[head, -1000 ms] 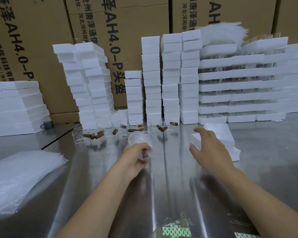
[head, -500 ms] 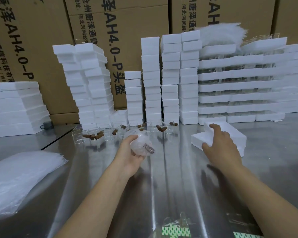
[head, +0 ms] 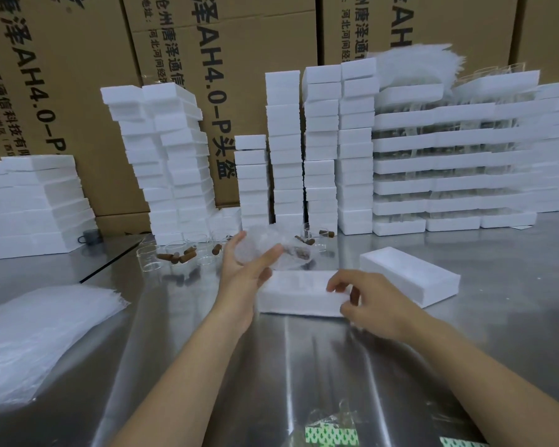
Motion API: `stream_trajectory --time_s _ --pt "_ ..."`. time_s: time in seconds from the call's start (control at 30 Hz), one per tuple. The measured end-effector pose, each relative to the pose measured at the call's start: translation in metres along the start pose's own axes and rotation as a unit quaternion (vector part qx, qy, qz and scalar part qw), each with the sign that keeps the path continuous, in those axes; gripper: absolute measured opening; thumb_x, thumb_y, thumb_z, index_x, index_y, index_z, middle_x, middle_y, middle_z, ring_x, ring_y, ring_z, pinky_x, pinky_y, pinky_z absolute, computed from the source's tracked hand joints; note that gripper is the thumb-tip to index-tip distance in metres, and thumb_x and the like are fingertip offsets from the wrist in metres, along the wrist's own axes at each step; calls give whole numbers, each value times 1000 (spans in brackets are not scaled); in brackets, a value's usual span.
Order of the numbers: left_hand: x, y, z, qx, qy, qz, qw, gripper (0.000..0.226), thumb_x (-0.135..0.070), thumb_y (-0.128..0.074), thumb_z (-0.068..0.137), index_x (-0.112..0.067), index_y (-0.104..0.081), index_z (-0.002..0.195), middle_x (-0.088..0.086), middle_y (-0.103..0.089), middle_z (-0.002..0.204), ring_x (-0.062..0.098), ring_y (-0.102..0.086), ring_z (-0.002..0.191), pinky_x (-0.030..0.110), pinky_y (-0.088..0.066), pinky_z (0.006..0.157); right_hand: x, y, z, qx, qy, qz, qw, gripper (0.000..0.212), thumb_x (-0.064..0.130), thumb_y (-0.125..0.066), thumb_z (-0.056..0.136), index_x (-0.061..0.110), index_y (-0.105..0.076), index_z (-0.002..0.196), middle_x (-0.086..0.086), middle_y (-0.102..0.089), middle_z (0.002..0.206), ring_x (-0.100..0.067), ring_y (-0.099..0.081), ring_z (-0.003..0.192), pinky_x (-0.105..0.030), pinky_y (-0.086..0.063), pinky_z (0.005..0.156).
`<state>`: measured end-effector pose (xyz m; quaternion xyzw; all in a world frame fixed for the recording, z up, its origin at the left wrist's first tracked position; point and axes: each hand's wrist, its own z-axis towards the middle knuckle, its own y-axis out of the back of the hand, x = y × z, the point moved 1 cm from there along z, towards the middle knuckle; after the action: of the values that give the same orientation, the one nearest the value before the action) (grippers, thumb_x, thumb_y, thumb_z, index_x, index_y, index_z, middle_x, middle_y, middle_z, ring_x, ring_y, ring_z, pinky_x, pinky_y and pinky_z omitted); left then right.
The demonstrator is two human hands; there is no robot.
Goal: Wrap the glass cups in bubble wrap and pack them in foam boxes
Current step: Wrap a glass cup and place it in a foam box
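My left hand [head: 244, 272] holds a glass cup wrapped in bubble wrap [head: 271, 251] above the steel table, a brown cork showing at its right end. Just below it lies a white foam box [head: 299, 293], pulled in front of me. My right hand [head: 368, 301] pinches that box at its right end with thumb and curled fingers. A second foam box [head: 410, 275] lies behind and to the right. Several bare glass cups [head: 178, 250] and brown corks [head: 175, 257] stand in a row farther back.
A pile of bubble wrap sheets [head: 36, 337] lies at the left. Tall stacks of foam boxes [head: 284, 150] line the back, with packed trays [head: 449, 162] at the right and cardboard cartons [head: 78, 75] behind. Green-patterned tape [head: 331, 435] sits at the near edge.
My right hand dragged one foam box off the pair toward the centre. My left hand carried the wrapped cup rightward and forward, over that box.
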<state>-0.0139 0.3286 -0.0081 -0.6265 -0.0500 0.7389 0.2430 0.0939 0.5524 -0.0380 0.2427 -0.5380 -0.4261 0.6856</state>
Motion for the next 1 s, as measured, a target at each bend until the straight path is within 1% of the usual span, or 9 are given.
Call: stream_trajectory --time_s 0.07,0.13,0.27,0.33,0.57,0.67,0.73,0.83,1.0 --pt "1 -3 -2 6 -52 76 996 82 -33 -106 59 -55 -61 124 -7 -61 145 16 -65 128 38 -57 105 1 -5 -1 25 8 -10 1000 34 33 -57 78 51 -59 106 18 -69 99 -4 -64 84 -32 -57 82" --pt "5 -3 -3 8 -90 145 985 70 -34 -104 65 -56 -62 117 -24 -61 134 -7 -61 120 23 -52 97 2 -6 0 25 13 -16 999 34 35 -56 77 53 -59 105 18 -70 99 -6 -64 84 -33 -58 81" --pt "16 -1 2 28 -115 234 965 66 -26 -101 72 -38 -65 126 -18 -66 125 -6 -62 115 7 -47 84 0 -2 0 12 12 -7 1000 33 35 -56 77 55 -58 103 24 -66 99 -4 -64 84 -33 -58 81" --pt "19 0 1 38 -120 271 954 58 -24 -100 74 -42 -64 116 -27 -62 119 -19 -57 106 -2 -41 77 -1 -1 0 8 17 -3 1000 31 39 -54 76 55 -57 102 22 -66 99 -5 -64 83 -34 -58 80" --pt "21 -2 -4 63 -120 295 946 57 -34 -97 78 -51 -55 114 -32 -56 123 -23 -50 111 5 -39 83 1 -5 2 -74 26 11 997 46 75 -55 88 60 -38 128 34 -64 104 1 -64 71 -32 -54 75" --pt "21 -7 -8 83 -144 292 942 62 -38 -95 71 -45 -59 120 -21 -65 126 -8 -60 117 8 -47 91 -1 -5 4 -108 18 16 994 61 80 -56 87 61 -34 141 28 -64 106 2 -60 71 -29 -52 77" --pt "21 -10 -10 101 -150 299 937 67 -38 -95 70 -44 -58 125 -17 -65 131 3 -62 122 21 -51 100 -1 -5 5 -99 20 0 995 52 79 -54 88 55 -49 133 27 -64 103 4 -56 69 -28 -46 72" --pt "21 -12 -14 117 -170 324 923 68 -38 -96 76 -52 -55 128 -32 -59 131 -9 -57 121 14 -48 95 3 -7 7 -89 42 -14 995 35 74 -46 89 44 -61 95 23 -66 89 0 -59 76 -29 -43 65" --pt "22 -15 -17 84 -205 343 913 62 -42 -88 88 -41 -57 142 -29 -55 139 -10 -52 127 13 -47 98 3 -8 9 -112 24 21 993 28 59 -54 99 36 -67 93 18 -73 81 -3 -67 78 -38 -56 78"
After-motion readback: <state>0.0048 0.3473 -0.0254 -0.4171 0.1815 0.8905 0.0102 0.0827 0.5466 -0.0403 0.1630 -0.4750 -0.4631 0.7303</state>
